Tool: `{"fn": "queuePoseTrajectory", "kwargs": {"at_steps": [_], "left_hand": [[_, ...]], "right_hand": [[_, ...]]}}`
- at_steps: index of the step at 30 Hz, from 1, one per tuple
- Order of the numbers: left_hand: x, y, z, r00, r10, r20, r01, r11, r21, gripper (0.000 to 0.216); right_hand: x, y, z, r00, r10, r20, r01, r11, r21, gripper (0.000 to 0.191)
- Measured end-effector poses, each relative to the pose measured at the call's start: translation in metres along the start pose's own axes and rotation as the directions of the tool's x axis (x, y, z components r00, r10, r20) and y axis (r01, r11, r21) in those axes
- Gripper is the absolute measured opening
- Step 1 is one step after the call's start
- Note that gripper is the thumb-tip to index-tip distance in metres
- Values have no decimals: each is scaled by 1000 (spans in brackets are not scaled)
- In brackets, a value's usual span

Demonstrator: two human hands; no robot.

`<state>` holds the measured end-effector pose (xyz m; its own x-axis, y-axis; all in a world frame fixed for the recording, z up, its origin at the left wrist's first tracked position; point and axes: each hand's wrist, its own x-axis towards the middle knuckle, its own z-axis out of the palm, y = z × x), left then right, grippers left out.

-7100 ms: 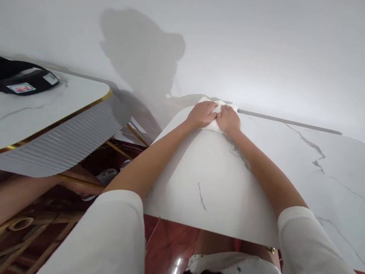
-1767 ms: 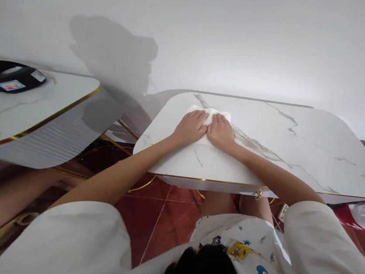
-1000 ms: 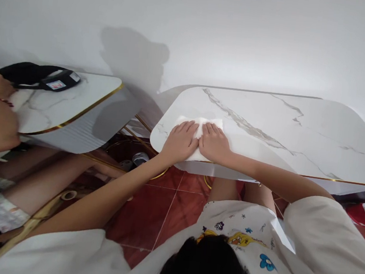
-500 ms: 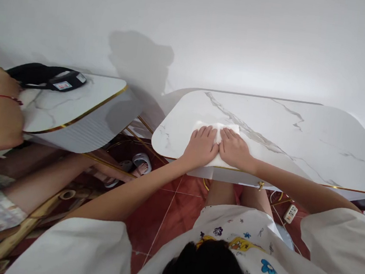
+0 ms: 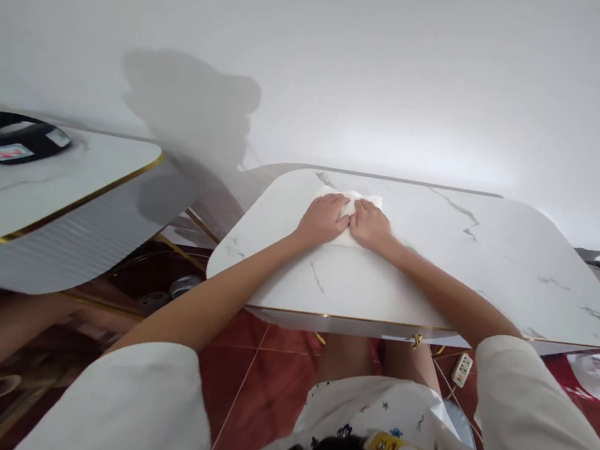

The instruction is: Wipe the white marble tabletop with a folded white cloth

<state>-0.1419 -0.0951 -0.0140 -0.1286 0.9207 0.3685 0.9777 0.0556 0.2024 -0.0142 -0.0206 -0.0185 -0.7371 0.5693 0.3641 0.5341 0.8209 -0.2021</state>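
Observation:
Side by side, my left hand (image 5: 325, 218) and my right hand (image 5: 370, 223) press down on a white tissue (image 5: 352, 240). Their thumbs meet in the middle, and the fingers are close together and slightly bent over it. Most of the tissue is hidden under the palms; its edges show beyond the fingertips and between the wrists. It lies on a white marble-patterned tabletop (image 5: 489, 275) with rounded corners and a gold front edge, left of the middle and toward the wall side.
At left stands a second marble-patterned table (image 5: 93, 180) with a black item bearing a label (image 5: 10, 149). Another person's leg (image 5: 11, 329) is below it. A wall (image 5: 351, 65) runs behind both tables. A power strip (image 5: 462, 370) lies near my legs.
Both hands have slid the tissue from near the front edge toward the wall. My view has shifted, so the left table sits further left and the other person's arm is out of view.

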Motion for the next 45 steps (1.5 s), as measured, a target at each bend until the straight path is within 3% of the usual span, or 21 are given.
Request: {"fn": "queuePoseTrajectory", "kwargs": {"at_steps": [5,10,22,35,45], "left_hand": [[36,-35,7,999,33,-15,-33,999,-17,47],[58,-55,17,999,-29,-33,29,999,-15,47],[95,-67,31,997,-57,-57,60,997,48,43],[117,-51,39,1000,17,15,-18,999,44,45],[84,-23,35,995,103,16,-104,994,44,44]], "right_hand": [[41,2,11,999,49,13,-49,999,-17,35],[72,10,20,999,22,46,-21,1000,-12,37],[114,35,33,998,10,65,-12,1000,20,43],[108,59,30,995,85,43,-86,996,25,47],[57,51,16,993,116,25,-115,993,-32,51]]}}
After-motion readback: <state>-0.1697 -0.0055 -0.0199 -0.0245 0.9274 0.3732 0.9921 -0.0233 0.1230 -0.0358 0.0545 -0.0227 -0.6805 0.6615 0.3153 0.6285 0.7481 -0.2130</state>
